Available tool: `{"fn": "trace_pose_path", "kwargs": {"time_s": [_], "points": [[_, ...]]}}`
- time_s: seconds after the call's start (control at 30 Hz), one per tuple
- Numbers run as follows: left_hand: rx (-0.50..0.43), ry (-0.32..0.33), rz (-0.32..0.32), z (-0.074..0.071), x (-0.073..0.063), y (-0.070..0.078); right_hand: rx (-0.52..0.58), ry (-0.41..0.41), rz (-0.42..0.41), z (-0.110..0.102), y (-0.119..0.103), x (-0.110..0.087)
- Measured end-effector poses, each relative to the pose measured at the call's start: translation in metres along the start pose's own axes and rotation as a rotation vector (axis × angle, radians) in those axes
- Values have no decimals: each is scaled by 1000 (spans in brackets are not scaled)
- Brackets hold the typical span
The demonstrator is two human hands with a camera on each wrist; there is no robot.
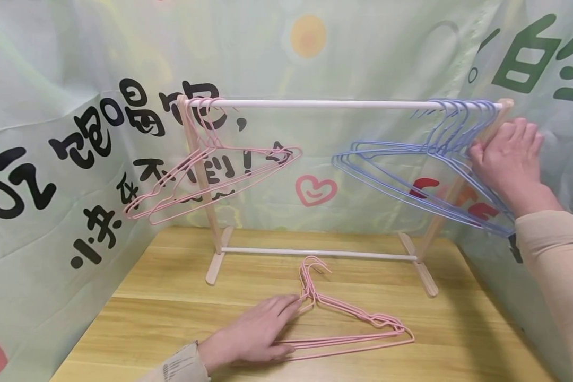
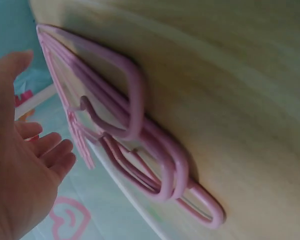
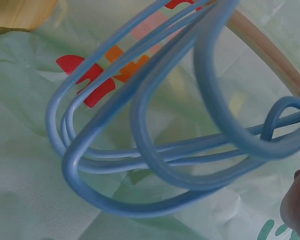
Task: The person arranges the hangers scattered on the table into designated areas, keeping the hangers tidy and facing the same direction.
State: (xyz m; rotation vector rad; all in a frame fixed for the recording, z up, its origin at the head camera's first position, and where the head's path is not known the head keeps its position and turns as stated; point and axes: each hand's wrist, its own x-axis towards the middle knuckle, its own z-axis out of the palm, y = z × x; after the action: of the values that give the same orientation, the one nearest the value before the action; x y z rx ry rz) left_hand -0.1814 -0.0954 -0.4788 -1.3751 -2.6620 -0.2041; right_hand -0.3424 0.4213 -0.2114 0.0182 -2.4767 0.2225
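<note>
honestly the left hand (image 1: 253,331) has loose, parted fingers over one end of the pink hangers (image 1: 348,307) on the wooden table (image 1: 148,307). can't tell if the right hand (image 1: 513,159) grips anything, it's up by the rack's post (image 1: 441,220), right beside the blue hangers (image 1: 434,151) on the white rod (image 1: 324,104).

On your left, the backdrop cloth (image 1: 372,63) carries black Chinese characters (image 1: 140,106) reading "吃饱喝饱" and ending in a comma. Below them a second black line (image 1: 126,191) starts "快乐不" and ends "到!"; you cannot read the character between, crossed by pink wire hangers (image 1: 258,148). At your upper right stands a large green character (image 1: 551,61), apparently "的", cut by the frame edge. Behind the blue wire hangers (image 1: 432,151), you see red and orange lettering (image 1: 479,209), too covered to read.
</note>
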Motion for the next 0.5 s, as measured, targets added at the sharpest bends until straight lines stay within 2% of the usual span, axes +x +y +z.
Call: {"fn": "trace_pose_path", "kwargs": {"time_s": [0.2,0.5], "points": [[-5,-62,8,5,-2,1,6,-6,5,-1,-1,0],[85,-100,29,10,-4,1,1,-2,7,-1,-2,0]]}}
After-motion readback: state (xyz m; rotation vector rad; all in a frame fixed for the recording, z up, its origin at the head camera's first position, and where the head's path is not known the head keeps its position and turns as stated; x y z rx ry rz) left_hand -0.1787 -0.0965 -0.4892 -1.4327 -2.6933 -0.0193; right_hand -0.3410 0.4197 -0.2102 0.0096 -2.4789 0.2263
